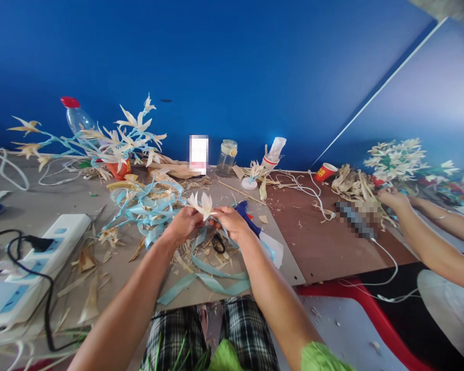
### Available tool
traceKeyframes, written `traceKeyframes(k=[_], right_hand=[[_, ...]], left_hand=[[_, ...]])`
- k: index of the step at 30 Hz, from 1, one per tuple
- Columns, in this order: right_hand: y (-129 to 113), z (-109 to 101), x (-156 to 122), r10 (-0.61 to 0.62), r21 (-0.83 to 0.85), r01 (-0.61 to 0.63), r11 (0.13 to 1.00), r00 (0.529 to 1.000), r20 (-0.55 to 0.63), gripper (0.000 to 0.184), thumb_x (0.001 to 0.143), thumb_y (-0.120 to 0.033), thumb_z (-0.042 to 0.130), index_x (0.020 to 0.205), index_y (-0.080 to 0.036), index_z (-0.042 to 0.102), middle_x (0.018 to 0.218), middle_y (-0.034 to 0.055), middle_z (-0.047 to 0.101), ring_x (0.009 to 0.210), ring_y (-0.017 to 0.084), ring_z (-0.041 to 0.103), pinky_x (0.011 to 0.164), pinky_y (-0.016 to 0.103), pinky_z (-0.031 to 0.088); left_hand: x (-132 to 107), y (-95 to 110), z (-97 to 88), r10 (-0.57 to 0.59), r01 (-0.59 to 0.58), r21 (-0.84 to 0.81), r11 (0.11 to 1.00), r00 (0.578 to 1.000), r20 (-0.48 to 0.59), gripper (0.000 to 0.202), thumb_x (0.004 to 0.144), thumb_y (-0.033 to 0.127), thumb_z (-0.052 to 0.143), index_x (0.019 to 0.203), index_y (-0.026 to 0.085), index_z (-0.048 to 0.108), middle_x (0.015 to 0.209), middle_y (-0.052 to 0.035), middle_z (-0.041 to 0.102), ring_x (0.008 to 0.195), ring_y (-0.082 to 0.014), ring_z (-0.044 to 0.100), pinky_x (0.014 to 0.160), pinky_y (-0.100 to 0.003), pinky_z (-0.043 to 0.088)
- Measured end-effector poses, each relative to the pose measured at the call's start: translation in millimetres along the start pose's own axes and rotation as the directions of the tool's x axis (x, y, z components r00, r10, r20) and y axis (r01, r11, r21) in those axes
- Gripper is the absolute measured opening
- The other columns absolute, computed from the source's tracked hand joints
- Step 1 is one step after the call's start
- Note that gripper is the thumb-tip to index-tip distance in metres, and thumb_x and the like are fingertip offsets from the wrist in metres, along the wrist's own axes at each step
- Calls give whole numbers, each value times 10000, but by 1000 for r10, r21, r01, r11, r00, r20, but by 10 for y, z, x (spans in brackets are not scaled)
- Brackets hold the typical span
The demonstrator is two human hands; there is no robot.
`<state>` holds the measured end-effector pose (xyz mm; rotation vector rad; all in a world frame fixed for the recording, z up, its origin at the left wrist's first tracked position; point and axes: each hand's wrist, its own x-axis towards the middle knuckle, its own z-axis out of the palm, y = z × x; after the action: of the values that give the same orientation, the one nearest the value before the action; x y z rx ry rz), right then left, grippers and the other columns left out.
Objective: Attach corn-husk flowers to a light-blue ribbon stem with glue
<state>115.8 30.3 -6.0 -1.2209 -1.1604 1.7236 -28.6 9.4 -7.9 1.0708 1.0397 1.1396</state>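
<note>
A cream corn-husk flower (204, 205) stands upright between my hands, low over the table. My left hand (186, 222) pinches it near its base, fingers closed. Just to the right, my right hand (229, 221) is closed at the same base, with light blue ribbon (220, 282) running from under its fingers down to the table edge. Its fingertips are partly hidden. Left of my hands lies a tangle of blue-wrapped stems and ribbon (154, 203). Beneath them is a small black loop (218, 243) among husk scraps.
A white power strip (58, 242) with a black plug lies left. Behind stand flower branches in a red cup (119, 167), a glass jar (227, 157) and a husk flower on a white base (249, 183). Rightward are a phone (355, 220) and a co-worker's hand (393, 198) at a bouquet.
</note>
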Motion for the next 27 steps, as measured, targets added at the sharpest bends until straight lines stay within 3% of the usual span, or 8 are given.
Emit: traceKeyframes(k=[3, 7, 14, 19, 22, 27], right_hand=[[47, -44, 21, -80, -243, 71, 967, 996, -30, 325, 663, -451, 682, 567, -151, 602, 425, -55, 490, 399, 48, 342, 411, 194, 200], [95, -75, 46, -203, -446, 144, 883, 975, -87, 393, 655, -525, 653, 540, -162, 557, 432, -66, 458, 439, 57, 324, 447, 211, 202], [53, -2, 6, -219, -259, 182, 949, 968, -122, 369, 623, -522, 659, 581, -175, 538, 462, -77, 429, 465, 64, 343, 477, 209, 253], [20, 28, -31, -121, -73, 118, 990, 992, -32, 389, 548, -515, 723, 569, -169, 546, 488, -67, 474, 471, 60, 383, 493, 202, 298], [27, 20, -33, -117, -123, 114, 986, 993, -14, 400, 535, -514, 740, 578, -159, 559, 467, -73, 468, 455, 56, 370, 479, 202, 277], [89, -6, 11, -203, -210, 197, 958, 979, -5, 349, 625, -498, 682, 621, -158, 603, 464, -78, 446, 452, 57, 338, 479, 209, 238]], left_hand=[[15, -57, -28, -26, 25, 5, 1000, 998, 59, 107, 594, 184, 710, 604, 164, 606, 560, -7, 571, 500, -114, 487, 494, -238, 376], [32, -133, -44, -41, 42, -45, 998, 999, 28, 135, 641, 225, 700, 664, 167, 580, 534, 2, 536, 476, -120, 491, 457, -237, 329], [71, -158, -76, 46, -46, -26, 999, 999, -2, 175, 608, 239, 729, 686, 153, 598, 575, 4, 534, 473, -97, 441, 459, -236, 310], [57, -115, -56, 29, -33, 72, 997, 998, 49, 118, 640, 250, 654, 643, 156, 583, 576, 19, 522, 488, -86, 406, 483, -222, 311], [34, -67, -44, 36, -35, 127, 991, 999, -5, 96, 619, 237, 633, 615, 158, 580, 551, 21, 512, 481, -92, 399, 476, -223, 296], [6, -11, -41, 168, -158, 250, 955, 986, -19, 162, 604, 195, 579, 457, 156, 522, 492, -7, 502, 494, -113, 435, 489, -234, 310]])
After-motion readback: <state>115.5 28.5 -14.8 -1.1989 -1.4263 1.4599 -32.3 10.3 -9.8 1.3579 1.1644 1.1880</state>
